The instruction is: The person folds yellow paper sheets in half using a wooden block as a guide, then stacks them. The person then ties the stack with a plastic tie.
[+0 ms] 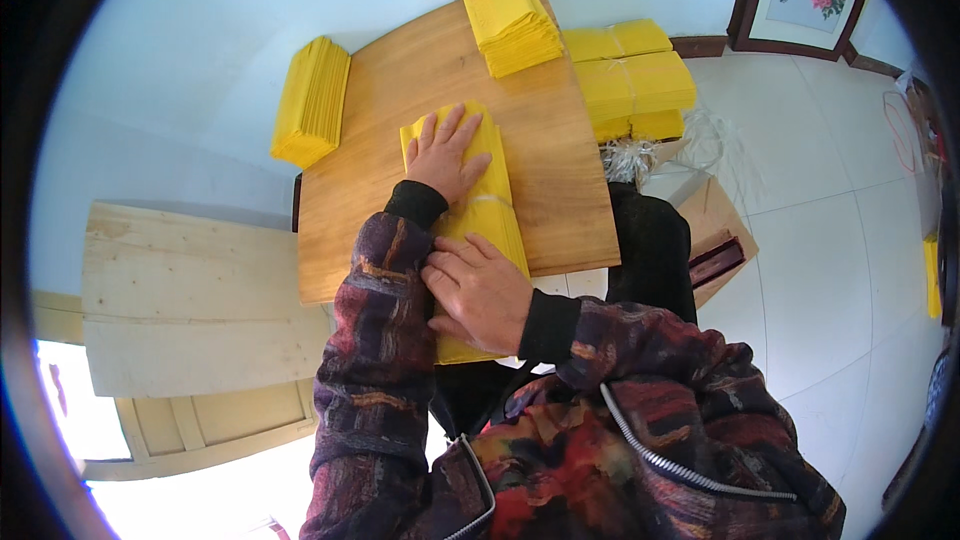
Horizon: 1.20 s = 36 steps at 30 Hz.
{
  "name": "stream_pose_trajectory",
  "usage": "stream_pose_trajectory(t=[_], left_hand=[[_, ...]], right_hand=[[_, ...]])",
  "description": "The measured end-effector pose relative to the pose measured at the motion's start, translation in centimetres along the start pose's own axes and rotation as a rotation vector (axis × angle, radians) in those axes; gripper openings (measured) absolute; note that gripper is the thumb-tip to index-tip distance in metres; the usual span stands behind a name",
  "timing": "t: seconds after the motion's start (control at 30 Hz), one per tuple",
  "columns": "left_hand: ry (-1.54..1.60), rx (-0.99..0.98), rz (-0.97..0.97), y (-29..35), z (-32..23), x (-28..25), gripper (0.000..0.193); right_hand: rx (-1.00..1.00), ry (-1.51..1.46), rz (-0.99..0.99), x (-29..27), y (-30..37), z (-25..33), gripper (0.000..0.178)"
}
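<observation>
A long bundle of folded yellow paper (490, 221) lies on the wooden table (560, 190), its near end reaching past the table's front edge. A thin pale tie (494, 199) crosses its middle. My left hand (446, 156) presses flat on the far half, fingers spread. Nearer to me, my right hand (482, 294) lies across the near half, fingers stretched toward the bundle's left side and my left sleeve. The bundle's underside and part of its left edge are hidden by my hands and arm.
Yellow paper stacks stand at the table's left edge (312, 105) and far edge (508, 15). Tied yellow bundles (640, 80) are piled beyond the table's right side, near white strings (715, 145) and an open cardboard box (708, 215). A pale wooden board (190, 295) is at left.
</observation>
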<state>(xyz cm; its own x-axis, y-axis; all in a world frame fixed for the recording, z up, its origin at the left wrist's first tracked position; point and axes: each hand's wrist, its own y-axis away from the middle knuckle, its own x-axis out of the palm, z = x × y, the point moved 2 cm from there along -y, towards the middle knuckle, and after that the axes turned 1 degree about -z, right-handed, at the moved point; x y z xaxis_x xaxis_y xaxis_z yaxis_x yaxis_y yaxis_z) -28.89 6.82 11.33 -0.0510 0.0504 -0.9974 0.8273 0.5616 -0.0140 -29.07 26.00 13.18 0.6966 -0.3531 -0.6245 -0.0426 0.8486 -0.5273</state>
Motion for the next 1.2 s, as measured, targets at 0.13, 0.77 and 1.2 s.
stream_pose_trajectory(t=[0.13, 0.77, 1.2], left_hand=[[-0.005, -0.021, -0.028, 0.5, -0.5, 0.3, 0.068], [1.090, 0.045, -0.517, 4.3, 6.2, -5.8, 0.055], [1.622, -0.575, -0.380, 24.2, 0.6, 13.2, 0.054]], right_hand=[[0.015, 0.035, 0.017, 2.2, 0.7, -1.4, 0.056], [0.005, -0.122, -0.042, 0.7, 1.4, -1.4, 0.047], [0.088, -0.062, -0.013, -1.8, -2.2, -2.3, 0.033]])
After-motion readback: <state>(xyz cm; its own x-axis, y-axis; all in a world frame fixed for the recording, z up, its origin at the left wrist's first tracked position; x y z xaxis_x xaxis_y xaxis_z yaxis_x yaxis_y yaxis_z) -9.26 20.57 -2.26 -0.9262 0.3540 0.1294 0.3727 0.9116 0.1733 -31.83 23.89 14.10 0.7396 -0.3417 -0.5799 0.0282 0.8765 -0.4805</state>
